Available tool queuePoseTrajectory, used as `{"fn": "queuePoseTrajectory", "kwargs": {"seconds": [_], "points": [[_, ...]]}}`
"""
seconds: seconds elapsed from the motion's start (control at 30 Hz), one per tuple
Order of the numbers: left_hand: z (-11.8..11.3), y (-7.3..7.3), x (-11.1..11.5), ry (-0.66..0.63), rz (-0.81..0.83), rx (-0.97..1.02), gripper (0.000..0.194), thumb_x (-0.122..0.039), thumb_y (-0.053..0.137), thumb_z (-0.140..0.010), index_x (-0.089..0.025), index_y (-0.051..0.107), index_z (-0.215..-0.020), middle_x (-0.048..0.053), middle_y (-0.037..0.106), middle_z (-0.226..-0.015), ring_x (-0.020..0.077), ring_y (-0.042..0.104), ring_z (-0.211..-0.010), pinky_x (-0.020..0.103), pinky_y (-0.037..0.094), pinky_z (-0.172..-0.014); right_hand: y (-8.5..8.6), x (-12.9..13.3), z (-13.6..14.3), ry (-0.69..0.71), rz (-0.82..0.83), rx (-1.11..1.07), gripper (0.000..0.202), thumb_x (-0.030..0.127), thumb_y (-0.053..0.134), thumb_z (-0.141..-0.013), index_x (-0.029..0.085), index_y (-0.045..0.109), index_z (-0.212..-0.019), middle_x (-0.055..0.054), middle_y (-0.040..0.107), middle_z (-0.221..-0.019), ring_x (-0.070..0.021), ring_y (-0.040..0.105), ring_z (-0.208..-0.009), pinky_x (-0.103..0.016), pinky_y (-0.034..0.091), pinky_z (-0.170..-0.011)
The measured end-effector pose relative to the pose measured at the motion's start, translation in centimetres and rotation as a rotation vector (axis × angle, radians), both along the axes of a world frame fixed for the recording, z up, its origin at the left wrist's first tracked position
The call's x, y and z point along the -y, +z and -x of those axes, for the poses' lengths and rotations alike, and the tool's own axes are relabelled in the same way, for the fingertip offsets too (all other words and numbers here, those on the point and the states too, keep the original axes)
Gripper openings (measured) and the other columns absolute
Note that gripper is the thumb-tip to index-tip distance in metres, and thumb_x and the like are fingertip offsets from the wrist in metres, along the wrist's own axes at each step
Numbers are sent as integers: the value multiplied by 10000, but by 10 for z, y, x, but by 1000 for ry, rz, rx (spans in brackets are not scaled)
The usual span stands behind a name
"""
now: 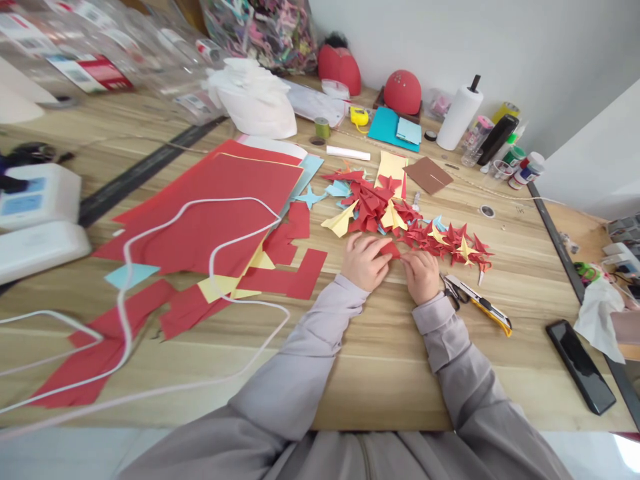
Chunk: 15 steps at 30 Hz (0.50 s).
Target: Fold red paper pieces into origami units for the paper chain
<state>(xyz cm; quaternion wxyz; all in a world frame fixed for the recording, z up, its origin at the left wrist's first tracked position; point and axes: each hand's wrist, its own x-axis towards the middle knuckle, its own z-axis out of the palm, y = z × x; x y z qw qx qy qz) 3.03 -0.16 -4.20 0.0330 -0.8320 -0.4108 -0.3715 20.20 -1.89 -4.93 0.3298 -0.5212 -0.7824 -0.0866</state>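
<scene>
1. Head view: a small red paper piece (390, 249) sits between the two hands, low over the table (385, 373), just in front of the sleeves' wearer's folded pile; holding it centrally probably lets both hands reach it with bent elbows
2. The left hand (367, 261) is mostly closed, its fingers curled over the piece's left part, seemingly to keep it steady; what the thumb does beneath cannot be told
3. The right hand (421, 276) is nearly closed too, thumb and forefinger pinched at the piece's right end, a fine grip that seems suited to thin paper
4. Just beyond lie heaped red folded shapes (369, 203) and, to the right, a row of pointed red stars (450, 241), likely kept there to leave the near wood free for the forearms
5. A utility knife (480, 303) lies beside the right wrist, touching or just by the dark scissors (451, 292), presumably for easy reach
6. Large red sheets (240, 200) are stacked at the left, under a white cable (214, 267), with red offcuts (307, 277) nearer the left hand, perhaps as handy stock
</scene>
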Motion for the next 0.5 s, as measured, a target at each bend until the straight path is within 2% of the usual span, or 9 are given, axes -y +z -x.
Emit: {"fn": "queuePoseTrajectory", "kwargs": {"seconds": [0.2, 0.27, 0.37, 0.5], "points": [[3, -4, -2, 45, 29, 103, 190, -165, 508, -713, -229, 663, -802, 39, 600, -1142, 226, 508, -989, 470, 295, -917, -2, -6, -10, -56, -14, -220, 144, 230, 483, -829, 191, 620, -808, -55, 657, -783, -176, 561, -771, -311, 407, -704], [1, -4, -1, 37, 25, 132, 218, -156, 505, -710, -218, 654, -857, 56, 585, -1161, 223, 502, -999, 459, 310, -908, -2, -6, -10, -39, -17, -199, 138, 232, 499, -822, 192, 629, -799, -52, 663, -781, -175, 566, -769, -311, 406, -708], [-3, -3, 1, -17, 7, 124, 251, -165, 497, -726, -217, 637, -928, 65, 582, -1159, 216, 500, -1005, 452, 315, -908, -2, -4, -6, 58, -16, -96, 116, 222, 528, -807, 202, 642, -814, -41, 674, -791, -170, 570, -800, -315, 395, -745], [-4, -2, 1, -29, -23, 134, 174, -169, 489, -754, -217, 656, -743, 45, 630, -1071, 208, 504, -984, 422, 356, -863, -4, -3, -2, 98, -14, -96, 110, 237, 545, -799, 207, 648, -821, -40, 678, -800, -167, 572, -829, -329, 392, -785]]}}
